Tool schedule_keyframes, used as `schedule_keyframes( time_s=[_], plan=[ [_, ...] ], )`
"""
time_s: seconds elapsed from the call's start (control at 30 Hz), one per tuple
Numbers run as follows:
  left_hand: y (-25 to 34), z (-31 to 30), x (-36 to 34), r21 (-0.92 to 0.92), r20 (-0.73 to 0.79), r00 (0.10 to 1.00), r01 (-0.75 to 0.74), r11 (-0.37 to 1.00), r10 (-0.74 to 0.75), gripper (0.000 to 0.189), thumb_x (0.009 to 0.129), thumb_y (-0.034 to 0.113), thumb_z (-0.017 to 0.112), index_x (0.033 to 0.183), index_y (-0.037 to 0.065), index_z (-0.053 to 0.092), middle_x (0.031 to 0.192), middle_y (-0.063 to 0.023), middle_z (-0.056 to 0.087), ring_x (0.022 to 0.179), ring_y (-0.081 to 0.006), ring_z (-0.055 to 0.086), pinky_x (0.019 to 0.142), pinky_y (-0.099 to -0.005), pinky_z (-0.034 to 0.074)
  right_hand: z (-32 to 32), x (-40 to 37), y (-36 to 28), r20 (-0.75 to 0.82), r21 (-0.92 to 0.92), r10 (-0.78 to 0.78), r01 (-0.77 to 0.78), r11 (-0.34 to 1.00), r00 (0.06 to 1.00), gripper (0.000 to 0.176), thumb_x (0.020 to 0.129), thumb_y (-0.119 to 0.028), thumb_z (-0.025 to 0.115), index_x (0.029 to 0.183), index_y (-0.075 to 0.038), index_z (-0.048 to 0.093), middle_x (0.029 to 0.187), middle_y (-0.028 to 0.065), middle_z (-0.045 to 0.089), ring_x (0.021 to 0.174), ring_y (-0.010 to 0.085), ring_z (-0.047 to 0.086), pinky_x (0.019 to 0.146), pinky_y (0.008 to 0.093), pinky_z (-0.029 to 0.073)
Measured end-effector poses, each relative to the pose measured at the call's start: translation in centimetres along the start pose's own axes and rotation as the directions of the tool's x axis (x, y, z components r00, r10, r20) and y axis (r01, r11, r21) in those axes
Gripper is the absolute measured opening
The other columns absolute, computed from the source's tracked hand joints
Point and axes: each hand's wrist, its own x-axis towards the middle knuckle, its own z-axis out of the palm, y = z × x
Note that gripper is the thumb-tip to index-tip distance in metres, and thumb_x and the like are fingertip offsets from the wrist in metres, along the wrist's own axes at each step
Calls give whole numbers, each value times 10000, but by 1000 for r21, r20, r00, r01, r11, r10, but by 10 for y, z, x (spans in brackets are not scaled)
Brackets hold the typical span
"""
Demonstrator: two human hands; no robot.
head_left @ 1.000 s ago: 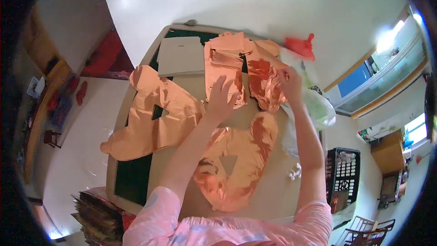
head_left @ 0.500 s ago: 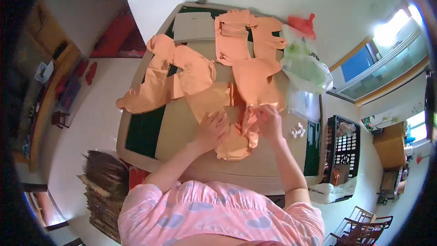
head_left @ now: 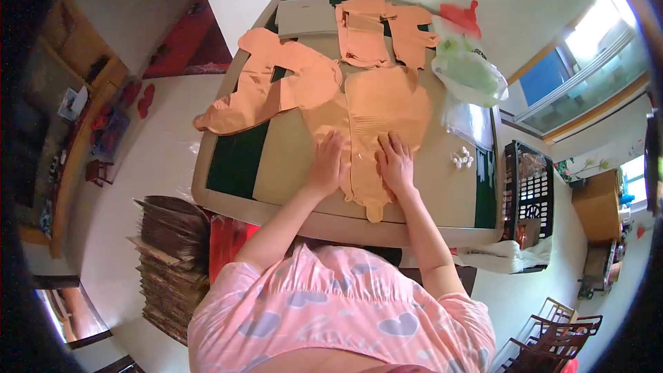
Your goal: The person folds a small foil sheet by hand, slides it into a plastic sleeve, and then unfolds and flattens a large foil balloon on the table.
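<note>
Both palms are down and unclenched: the left hand (head_left: 328, 164) lies with its fingers together on the near left part of the foil (head_left: 387, 107), and the right hand (head_left: 396, 164) rests with fingers a little spread on its right side, neither pinching it. The foil runs between and beneath them, flat and creased; its broad end reaches away toward twelve o'clock, its small rounded tab points to six, near the edge of the table (head_left: 428, 211).

Counting from the hands, with twelve at the far side, a bent copper shape (head_left: 311, 72) lies at ten and meets the foil. Up at eleven sits a pale stack (head_left: 304, 17); at twelve, a folded copper pile (head_left: 364, 41), with a notched piece (head_left: 412, 33) just right of it. Toward one there's a red bag (head_left: 461, 18), then a greenish bag (head_left: 469, 76) nearer two. Clear sleeves (head_left: 472, 124) are at two, and small white bits (head_left: 461, 158) at three.

Off the table, a black crate (head_left: 528, 200) stands past three, and a brown stack (head_left: 169, 262) is on the floor at eight.
</note>
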Motion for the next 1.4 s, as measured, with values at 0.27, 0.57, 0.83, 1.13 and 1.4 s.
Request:
schedule_keyframes(
  time_s=[0.27, 0.57, 0.83, 1.13, 1.4],
  plan=[
    [3, -1, 0, 134, 105, 994, 11, 991, -26, 508, 867, 162, 528, 1342, 66, 372, 1273, -138, 537, 1265, -349, 433, 1073, -612, 228, 6, 14, 71, 8, 129, 238, -237, 963, 971, 387, 944, -256, 480, 1301, -108, 512, 1326, 154, 521, 1240, 339, 456, 1040, 475, 342],
    [4, 0, -22, 223, -11, 999, -45, 974, 48, 424, 887, 223, 538, 1282, 92, 459, 1300, -121, 522, 1282, -302, 412, 1068, -619, 231, -2, -14, 82, 0, -20, 239, -239, 971, 971, 470, 953, -297, 466, 1387, -120, 424, 1391, 120, 467, 1318, 284, 392, 1105, 504, 236],
    [26, -24, -56, 279, 108, 994, -40, 959, 10, 337, 891, 233, 540, 1189, 78, 575, 1313, -118, 509, 1263, -276, 423, 1073, -617, 223, -16, -18, 9, 286, 55, -37, 22, 998, 957, 458, 922, -306, 513, 1339, -118, 477, 1406, 119, 447, 1337, 298, 366, 1079, 586, 222],
    [29, -20, -61, 255, 20, 1000, -23, 967, 19, 375, 879, 219, 558, 1249, 162, 556, 1312, -118, 509, 1277, -281, 411, 1032, -647, 262, -6, -15, 7, 192, 16, -92, 90, 996, 977, 440, 937, -315, 495, 1324, -106, 478, 1382, 142, 458, 1310, 316, 391, 1019, 607, 291],
    [23, -20, -62, 251, 51, 995, -100, 963, 90, 355, 851, 197, 595, 1202, 146, 576, 1259, -141, 517, 1233, -316, 428, 1031, -630, 258, -10, -8, 16, 243, 11, -18, 16, 1000, 970, 446, 952, -331, 462, 1342, -115, 474, 1416, 123, 432, 1328, 291, 373, 1063, 589, 257]
  ],
)
